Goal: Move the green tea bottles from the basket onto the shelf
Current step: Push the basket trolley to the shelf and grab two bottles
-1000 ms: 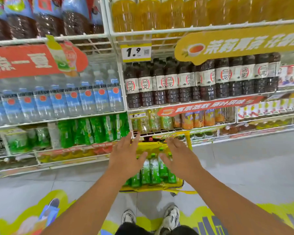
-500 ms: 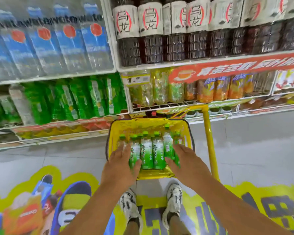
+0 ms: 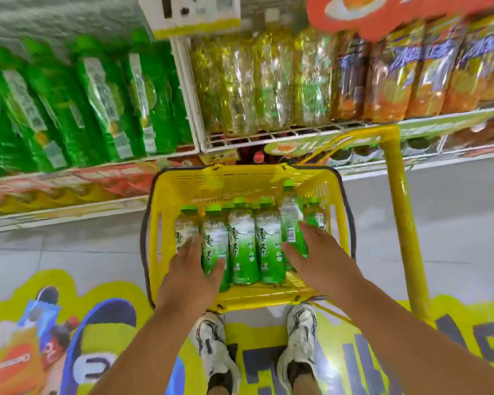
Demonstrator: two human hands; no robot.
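Observation:
A yellow basket stands on the floor in front of me with several green tea bottles side by side in it, green caps pointing at the shelf. My left hand is wrapped around the second bottle from the left, thumb on one side and fingers on the other. My right hand grips a bottle near the right end, whose cap sits higher than the others. The shelf behind the basket holds green-labelled bottles.
The basket's tall yellow handle post rises at its right. A white wire shelf with yellow and orange drink bottles is directly behind. My two shoes stand on a coloured floor sticker just below the basket.
The view has dropped and closed in on the basket. Both hands went from spread above the bottles down into the basket and closed around one bottle each.

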